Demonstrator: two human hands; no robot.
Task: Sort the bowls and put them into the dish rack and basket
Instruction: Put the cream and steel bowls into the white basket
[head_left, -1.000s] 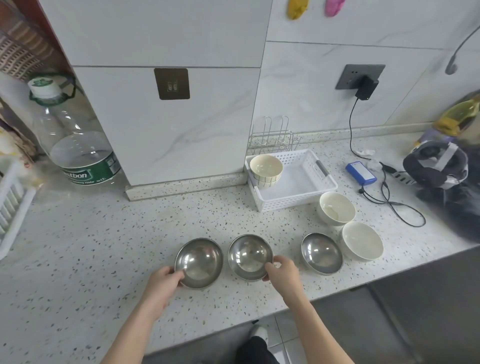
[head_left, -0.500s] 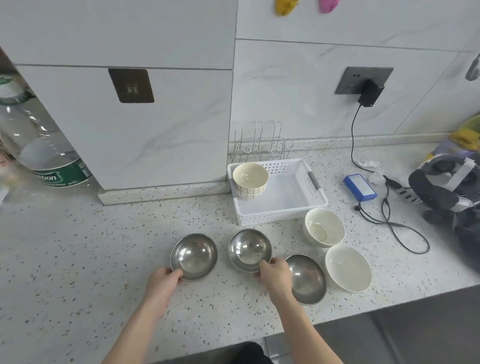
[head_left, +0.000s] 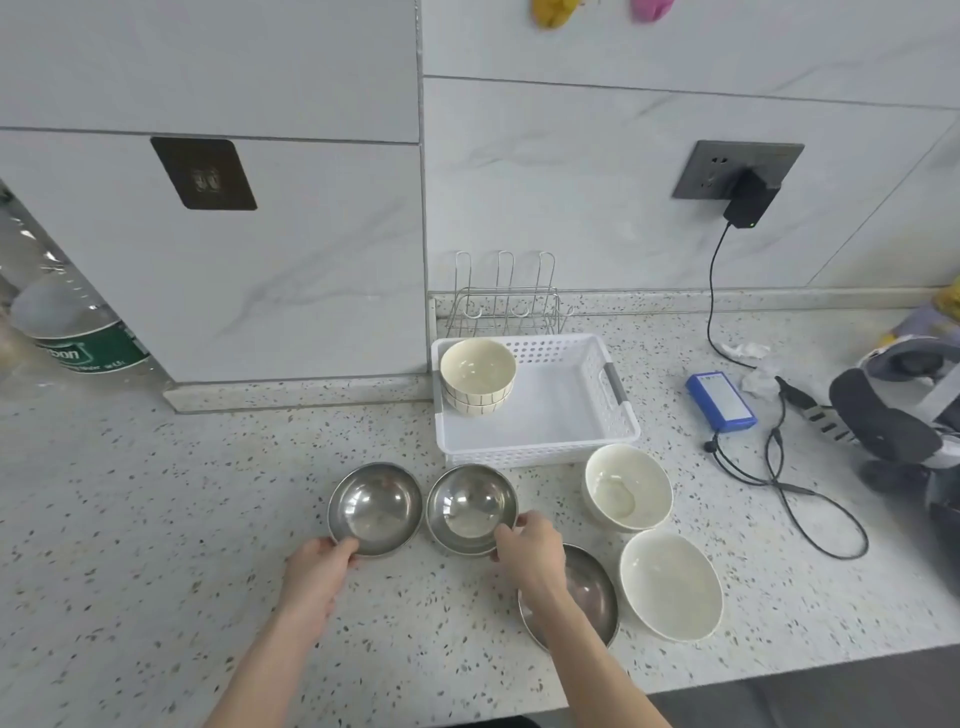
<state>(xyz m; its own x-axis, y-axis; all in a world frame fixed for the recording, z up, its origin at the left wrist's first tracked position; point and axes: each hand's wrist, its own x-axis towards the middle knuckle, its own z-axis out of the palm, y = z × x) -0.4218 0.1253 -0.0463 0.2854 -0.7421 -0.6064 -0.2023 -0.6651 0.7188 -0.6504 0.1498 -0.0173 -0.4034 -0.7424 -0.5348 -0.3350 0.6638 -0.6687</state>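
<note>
- My left hand (head_left: 318, 569) pinches the near rim of the left steel bowl (head_left: 375, 508), thumb on the edge.
- My right hand (head_left: 531, 552) grips the near right rim of the middle steel bowl (head_left: 471, 506), which touches the left one.
- Under my right wrist sits the third steel bowl (head_left: 592, 597), partly hidden by my arm; three steel bowls in all, shiny and empty.
- Right of my right hand stand two loose white bowls: the nearer white bowl (head_left: 670, 583) and the farther white bowl (head_left: 627, 485).
- Beyond my fingers the white basket (head_left: 571, 415) holds two stacked cream bowls (head_left: 478, 375) in its left corner.
- Behind it stands the wire dish rack (head_left: 506, 299).
- Far right lie a blue box (head_left: 721, 400) and a black cable (head_left: 810, 512).
</note>
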